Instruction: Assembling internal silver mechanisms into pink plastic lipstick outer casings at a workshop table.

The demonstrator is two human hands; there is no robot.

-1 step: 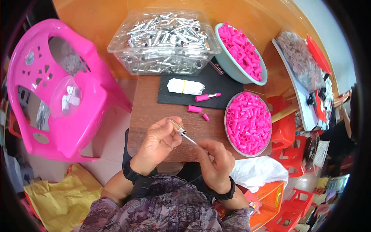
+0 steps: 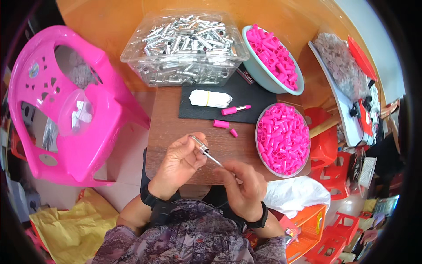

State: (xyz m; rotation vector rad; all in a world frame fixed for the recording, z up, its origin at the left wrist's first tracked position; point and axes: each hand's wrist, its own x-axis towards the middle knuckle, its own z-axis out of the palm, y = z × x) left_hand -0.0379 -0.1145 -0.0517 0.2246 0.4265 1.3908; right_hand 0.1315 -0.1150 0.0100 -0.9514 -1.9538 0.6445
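My left hand pinches a small silver tube over the front of a small brown table. A thin white stick runs from the tube's end into the fingers of my right hand, which holds it. Just beyond lie a pink cap and a smaller pink piece. A joined pink piece and a banded bundle of white sticks rest on a black mat.
A bowl of pink caps sits to the right, a teal basin of pink pieces behind it, and a clear box of silver tubes at the back. A pink plastic chair stands to the left. Orange stools and a white bag lie to the lower right.
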